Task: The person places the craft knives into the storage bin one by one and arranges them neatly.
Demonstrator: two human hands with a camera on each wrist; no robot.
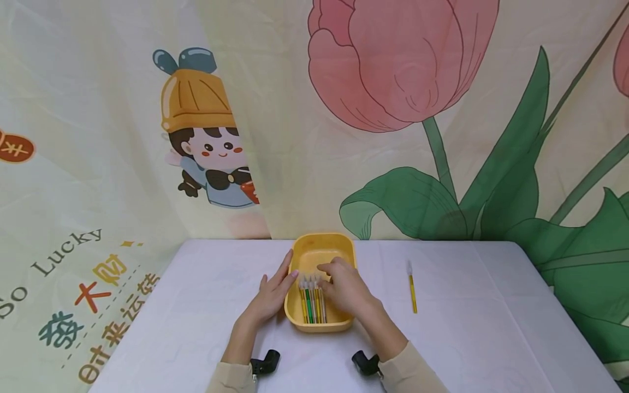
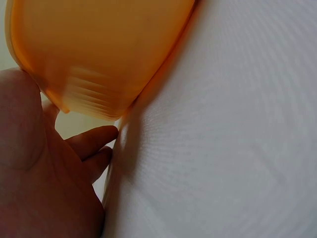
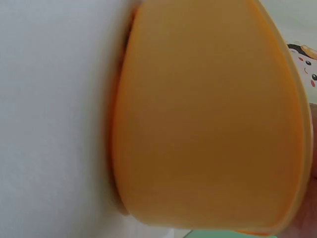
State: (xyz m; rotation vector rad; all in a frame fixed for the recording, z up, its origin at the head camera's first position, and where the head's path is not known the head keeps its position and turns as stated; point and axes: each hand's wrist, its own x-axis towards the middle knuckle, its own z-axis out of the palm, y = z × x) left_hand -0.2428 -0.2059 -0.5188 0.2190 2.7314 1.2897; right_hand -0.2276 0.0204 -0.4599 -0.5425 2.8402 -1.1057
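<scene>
A yellow plastic tray (image 1: 321,328) stands at the middle of the table. Inside, at its near left, several slim pen-like sticks (image 1: 309,305) with pale translucent ends lie side by side, yellow, green and whitish. My left hand (image 1: 269,297) holds the tray's left side, thumb over the rim and fingers along the outer wall. Over the tray's right rim reaches my right hand (image 1: 346,286), its fingers beside the pale ends of the sticks; whether it pinches one is hidden. In the right wrist view the tray wall (image 3: 208,119) blocks the fingertips.
To the right on the white-covered table (image 1: 472,327) lies a single yellow stick (image 1: 412,289) with a pale end. A printed cloth (image 1: 295,109) with a tulip and a cartoon figure hangs behind the table. Black wrist cameras (image 1: 366,363) sit at both wrists.
</scene>
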